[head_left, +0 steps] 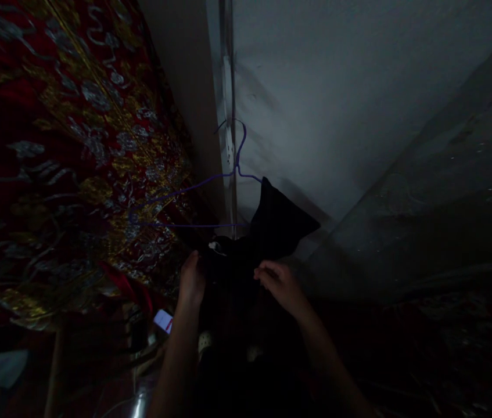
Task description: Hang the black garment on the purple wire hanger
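Note:
A purple wire hanger (239,148) hangs by its hook against the wall. Black cloth, seemingly a garment (278,223), covers the hanger's right end, while its left end is bare. My left hand (192,281) is closed on the dark cloth's left side, below the hanger's bottom bar. Close to the cloth's right side, my right hand (278,283) has its fingers curled in a pinch on the fabric. A small white patch (217,248) shows on the cloth between them. The dim light hides the fabric's edges and the exact grip.
Red cloth with gold and silver embroidery (97,145) covers the left side. A pale wall (337,87) rises behind the hanger, with a narrow white strip (228,93) running up it. A lit phone (164,320) lies lower left. Light shoes (205,341) show below.

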`<state>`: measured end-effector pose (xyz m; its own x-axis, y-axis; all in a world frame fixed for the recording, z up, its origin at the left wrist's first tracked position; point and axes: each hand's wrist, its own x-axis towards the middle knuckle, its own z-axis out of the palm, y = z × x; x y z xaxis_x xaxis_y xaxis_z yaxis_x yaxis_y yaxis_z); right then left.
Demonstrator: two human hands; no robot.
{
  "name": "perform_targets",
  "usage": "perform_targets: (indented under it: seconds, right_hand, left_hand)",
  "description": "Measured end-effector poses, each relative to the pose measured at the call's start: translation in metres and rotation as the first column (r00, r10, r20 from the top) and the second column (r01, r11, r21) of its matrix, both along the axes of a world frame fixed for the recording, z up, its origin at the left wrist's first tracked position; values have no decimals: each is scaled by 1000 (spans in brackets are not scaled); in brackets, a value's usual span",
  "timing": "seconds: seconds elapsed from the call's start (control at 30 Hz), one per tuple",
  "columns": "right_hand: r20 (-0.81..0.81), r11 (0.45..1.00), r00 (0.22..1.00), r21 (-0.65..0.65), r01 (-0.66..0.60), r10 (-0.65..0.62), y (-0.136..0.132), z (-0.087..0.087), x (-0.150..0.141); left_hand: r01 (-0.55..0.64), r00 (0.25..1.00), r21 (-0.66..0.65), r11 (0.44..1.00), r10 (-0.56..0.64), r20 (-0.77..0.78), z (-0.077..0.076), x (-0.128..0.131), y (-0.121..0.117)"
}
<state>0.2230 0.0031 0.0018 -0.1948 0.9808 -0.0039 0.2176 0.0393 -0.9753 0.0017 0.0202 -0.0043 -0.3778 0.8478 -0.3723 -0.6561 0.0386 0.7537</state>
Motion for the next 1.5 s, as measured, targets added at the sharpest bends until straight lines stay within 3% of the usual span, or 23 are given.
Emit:
perform_targets:
  seconds: [0.1,0.17,0.3,0.4,0.47,0.53,0.63,0.67,0.73,0.77,0.87,0.97,1.1,1.2,1.37,1.5]
  right_hand:
    - [118,1000,993,-1,-5,5,-5,-16,5]
    - [134,999,991,34,-1,-4,-12,-19,0]
    - [-8,990,996,104,-93,94,-22,-14,-15]
    - [-167,990,976,47,-136,142,-21,-4,-18]
    - [-216,984,964,-56,-170,155,-18,7,-15]
    - [-233,963,949,-116,-245,213,-11,21,-10]
    - [-186,955,938,-1,-297,292,5,49,-2]
    - [-151,962,950,70,-266,273,14,57,-1]
    - [-86,964,984,229,-133,157,34,69,1]
    - [-60,949,995,310,-57,80,45,71,0]
    - [-13,872,995,480,95,-101,79,68,-3]
    - [85,867,984,489,95,-155,101,53,-7]
    - [204,889,967,457,42,-150,107,38,-6]
    - [196,885,958,455,100,-209,101,40,-1]
    - [181,883,949,442,156,-258,86,51,9]
    - [191,889,942,423,175,-276,74,56,12]
  left_hand:
    - [47,998,110,993,-41,-54,9,26,-16]
    - [168,968,198,966,-123,-219,16,45,-28]
    - [395,752,204,896,-188,-632,22,77,-48]
    - [415,628,241,877,-85,-773,21,79,-55]
    - [483,557,228,845,-96,-825,19,67,-57]
    - [639,439,83,765,-275,-855,14,47,-58]
    - [817,83,-285,501,-592,-802,6,14,-60]
    - [823,-22,-372,429,-630,-776,5,3,-60]
    - [807,-138,-452,379,-623,-770,7,-18,-59]
    - [795,-154,-457,400,-595,-789,12,-28,-57]
    - [718,-151,-450,531,-512,-845,35,-61,-48]
    - [609,-122,-428,668,-454,-883,61,-90,-35]
    - [530,-28,-325,783,-367,-930,91,-110,-25]
    - [517,-35,-238,822,-257,-966,111,-114,-22]
    - [467,-261,-189,864,-69,-963,133,-116,-7]
    - [511,-318,-218,832,-52,-947,142,-107,16]
